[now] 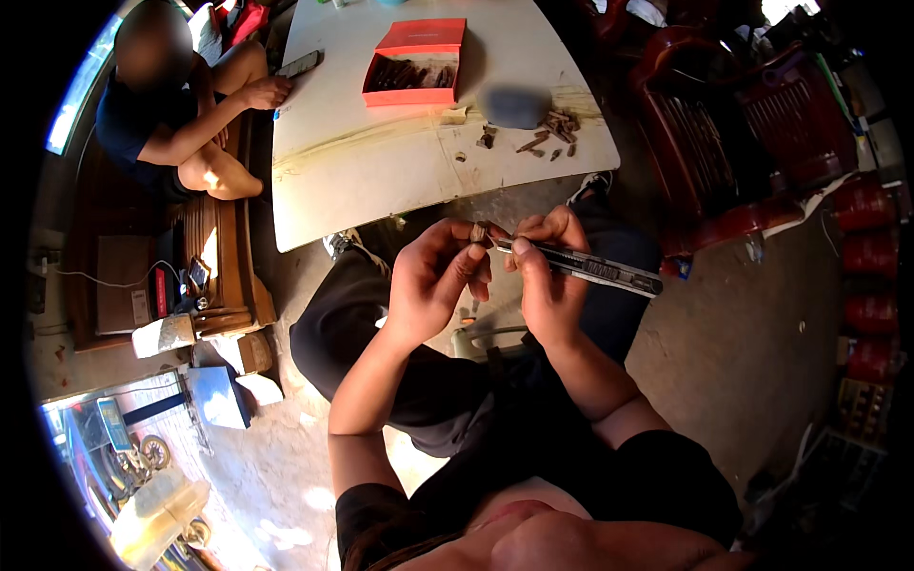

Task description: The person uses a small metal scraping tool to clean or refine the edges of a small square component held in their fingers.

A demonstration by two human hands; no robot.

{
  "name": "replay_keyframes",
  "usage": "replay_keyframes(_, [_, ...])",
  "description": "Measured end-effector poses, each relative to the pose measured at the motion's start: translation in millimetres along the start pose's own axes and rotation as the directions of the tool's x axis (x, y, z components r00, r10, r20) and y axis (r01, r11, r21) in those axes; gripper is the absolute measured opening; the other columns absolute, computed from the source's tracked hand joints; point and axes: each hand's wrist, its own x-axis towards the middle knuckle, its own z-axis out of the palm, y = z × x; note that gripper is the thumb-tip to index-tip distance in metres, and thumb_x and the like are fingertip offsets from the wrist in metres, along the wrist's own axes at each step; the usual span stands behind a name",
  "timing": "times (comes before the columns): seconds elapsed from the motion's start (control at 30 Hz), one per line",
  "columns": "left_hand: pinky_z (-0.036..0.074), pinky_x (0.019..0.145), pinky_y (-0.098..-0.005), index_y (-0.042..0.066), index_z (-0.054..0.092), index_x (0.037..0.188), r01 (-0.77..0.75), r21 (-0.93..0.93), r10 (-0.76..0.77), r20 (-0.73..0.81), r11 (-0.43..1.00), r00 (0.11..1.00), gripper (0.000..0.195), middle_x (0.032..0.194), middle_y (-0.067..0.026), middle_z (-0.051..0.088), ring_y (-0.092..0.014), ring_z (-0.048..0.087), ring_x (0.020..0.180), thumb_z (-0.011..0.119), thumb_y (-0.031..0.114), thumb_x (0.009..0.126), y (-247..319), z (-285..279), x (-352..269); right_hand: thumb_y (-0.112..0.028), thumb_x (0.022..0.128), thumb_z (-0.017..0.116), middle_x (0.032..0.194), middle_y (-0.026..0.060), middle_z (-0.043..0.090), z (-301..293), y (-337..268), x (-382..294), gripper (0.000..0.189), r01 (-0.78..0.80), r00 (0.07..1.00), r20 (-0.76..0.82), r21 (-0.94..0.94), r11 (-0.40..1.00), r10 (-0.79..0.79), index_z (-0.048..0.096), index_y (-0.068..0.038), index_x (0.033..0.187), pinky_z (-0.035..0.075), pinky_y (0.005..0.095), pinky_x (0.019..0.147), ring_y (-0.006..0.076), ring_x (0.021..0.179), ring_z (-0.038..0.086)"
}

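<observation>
My left hand (435, 275) pinches a small brown woody piece (479, 232) between thumb and fingers. My right hand (550, 268) grips a snap-off utility knife (600, 269) with a metal body; its blade end points left, close beside the piece. Both hands are raised above my lap, just off the table's near edge. On the pale table (357, 185) lie a pile of brown stick-like pieces (560, 127), a small clump of dark bits (487, 137) and one ring-like bit (460, 157). Farther back, an open red box (410, 98) holds many dark brown pieces.
A person (153, 121) sits on a wooden bench at the left, one hand by a phone (300, 64) on the table. A blurred dark object (515, 105) stands beside the pile. Dark red wooden chairs (696, 135) stand at the right.
</observation>
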Motion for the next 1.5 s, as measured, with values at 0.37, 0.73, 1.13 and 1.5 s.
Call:
replay_keyframes(0.37, [0.049,0.056,-0.0230,-0.006,0.052,0.100,-0.025,-0.049,0.023,-0.035,0.999,0.999,0.017,0.088,-0.0113,0.061,-0.011,0.057,0.065,0.056,0.010,0.094,-2.1,0.9,-3.9,0.007,0.086,0.049,0.077,0.0058,0.051,9.5,-3.8,-1.3,0.014,-0.057,0.998,0.004,0.039,0.998,0.057,0.039,-0.003,0.086,0.045,0.0214,0.058,0.0064,0.065,0.052])
replay_keyframes(0.73, [0.048,0.055,-0.0225,-0.005,0.052,0.101,-0.034,-0.028,0.033,-0.055,0.999,0.998,0.017,0.077,-0.0086,0.060,-0.012,0.057,0.061,0.055,0.009,0.094,-2.2,3.0,-6.9,0.007,0.086,0.050,0.076,0.0050,0.051,16.5,-1.8,-4.2,0.015,-0.047,0.994,-0.097,0.079,0.996,0.055,0.040,-0.004,0.086,0.045,0.0203,0.059,0.0061,0.064,0.053])
replay_keyframes(1.13, [0.047,0.054,-0.0221,-0.005,0.052,0.101,-0.023,-0.063,0.018,-0.088,0.998,0.996,0.015,0.077,-0.0080,0.060,-0.011,0.056,0.060,0.055,0.008,0.094,-2.4,5.1,-6.2,0.008,0.086,0.049,0.076,0.0054,0.051,13.3,-0.4,-3.2,0.015,-0.055,0.997,-0.052,0.087,0.995,0.060,0.039,-0.003,0.086,0.044,0.0203,0.059,0.0065,0.063,0.052])
replay_keyframes(1.5, [0.048,0.056,-0.0209,-0.005,0.052,0.104,0.000,-0.056,-0.003,-0.054,0.998,0.999,0.014,0.078,-0.0069,0.060,-0.008,0.056,0.062,0.053,0.006,0.095,-0.5,2.4,-6.8,0.007,0.086,0.050,0.077,0.0057,0.052,12.1,3.1,-2.2,0.014,-0.037,0.997,-0.066,0.126,0.991,0.045,0.040,-0.003,0.086,0.044,0.0204,0.059,0.0067,0.065,0.053])
